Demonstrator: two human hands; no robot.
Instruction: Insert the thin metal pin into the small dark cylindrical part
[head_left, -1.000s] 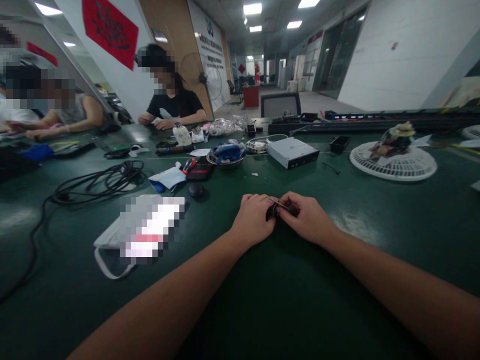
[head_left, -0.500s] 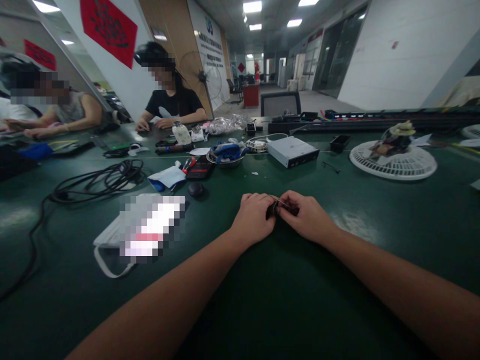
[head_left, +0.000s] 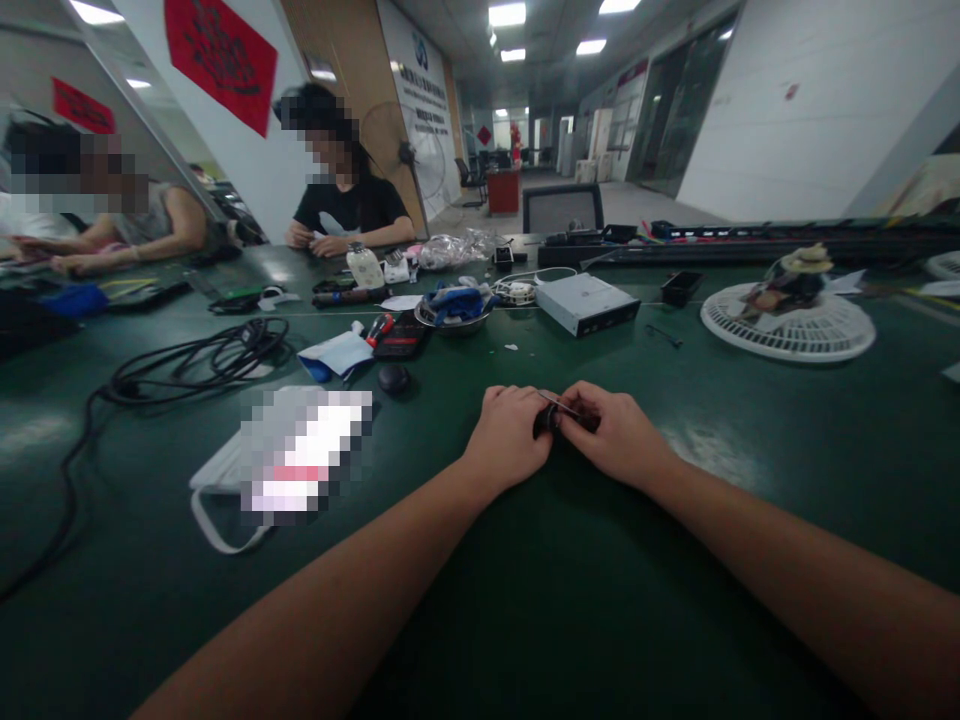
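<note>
My left hand (head_left: 508,432) is closed around a small dark round-looking part (head_left: 548,419), much of it hidden by the fingers. Close against it, my right hand (head_left: 616,432) pinches the near end of a thin, light-coloured strip or wire (head_left: 556,402) that runs across to the dark part. The fingertips of both hands nearly meet just above the green tabletop (head_left: 570,580). What exactly the dark part is, I cannot make out.
A black mouse (head_left: 394,379), a lit phone (head_left: 311,450) and a coiled black cable (head_left: 202,365) lie to the left. Beyond my hands are a metal bowl with blue cloth (head_left: 456,305) and a grey drive box (head_left: 587,303). A white fan grille (head_left: 787,325) lies right. Two people sit far left.
My hands stay in nearly the same place, with the thin strip showing a little straighter. Across the table, a person's hand has moved slightly up and to the right. The view has shifted a touch.
</note>
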